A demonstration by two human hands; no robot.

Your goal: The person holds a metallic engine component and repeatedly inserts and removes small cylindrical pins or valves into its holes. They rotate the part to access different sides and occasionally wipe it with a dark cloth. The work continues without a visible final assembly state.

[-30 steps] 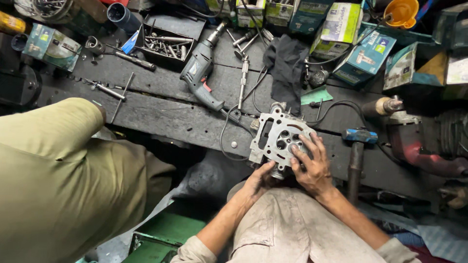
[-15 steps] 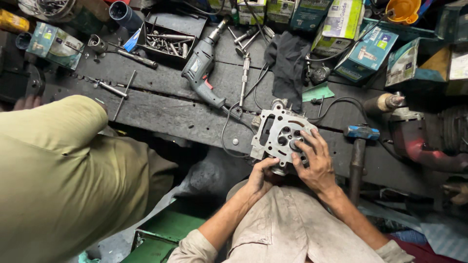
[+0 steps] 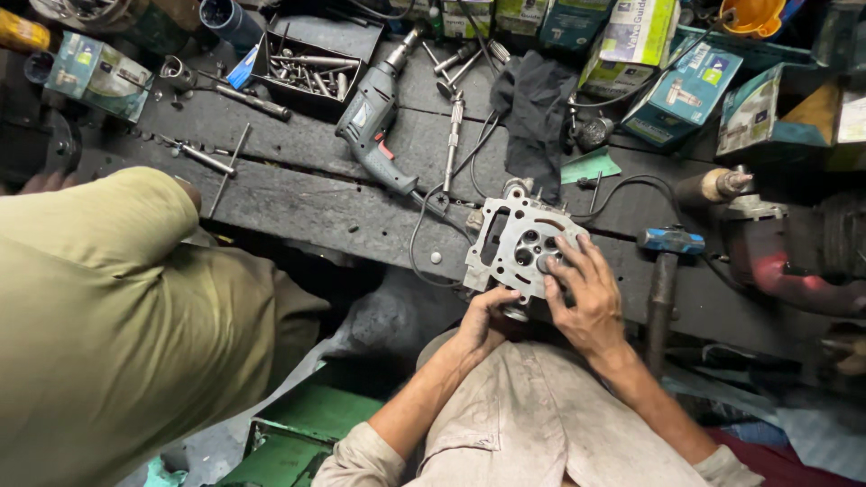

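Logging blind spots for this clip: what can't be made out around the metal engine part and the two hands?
Head view only:
- Underside of the metal engine part: faces away from the camera.
- Its near edge: covered by the left hand and right hand.
- What the left fingers pinch beneath it: too small and dark to tell.
- Contents of the screw tray: too small to sort.

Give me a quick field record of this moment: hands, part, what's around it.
left hand: grips the lower edge of the metal part
right hand: fingers spread flat on the part's face
metal part: grey casting with round holes, held at the bench edge
bench: dark, worn boards
drill: lies left of the part, cord trailing toward it
hammer: right of the right hand
cloth: black, behind the part
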